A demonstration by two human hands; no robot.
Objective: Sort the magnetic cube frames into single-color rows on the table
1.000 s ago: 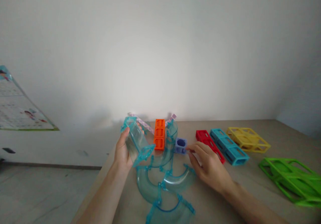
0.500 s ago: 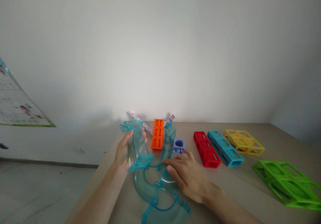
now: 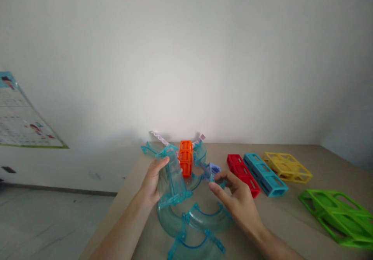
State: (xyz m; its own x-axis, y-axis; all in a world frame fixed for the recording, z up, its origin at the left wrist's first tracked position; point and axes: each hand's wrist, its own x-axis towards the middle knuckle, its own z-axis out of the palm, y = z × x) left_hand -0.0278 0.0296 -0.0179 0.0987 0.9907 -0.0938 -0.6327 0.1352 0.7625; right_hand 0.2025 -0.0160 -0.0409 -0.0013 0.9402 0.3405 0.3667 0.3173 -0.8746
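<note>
In the head view my left hand [image 3: 153, 180] is closed around a straight translucent teal track piece [image 3: 173, 174], tilted above the table. My right hand [image 3: 236, 196] has thumb and index finger together at the end of another teal track piece [image 3: 206, 170], which slants up from the table. That piece partly covers a small purple block [image 3: 215, 168] with a round hole. Between the hands stands an orange block of stacked frames [image 3: 185, 158]. Curved teal track pieces [image 3: 171, 222] lie below both hands, one [image 3: 201, 218] near my right wrist.
Right of my right hand lie a red block [image 3: 241, 170], a blue block [image 3: 265, 174], a yellow frame [image 3: 287, 167] and a large green frame [image 3: 339, 215]. Pale purple sticks [image 3: 159, 137] rest at the back by the wall. The table [image 3: 116, 217] ends at the left.
My right hand has gone from lying flat over the track to pinching a teal piece, whose near end has swung right and up. The left hand's track piece has moved slightly right.
</note>
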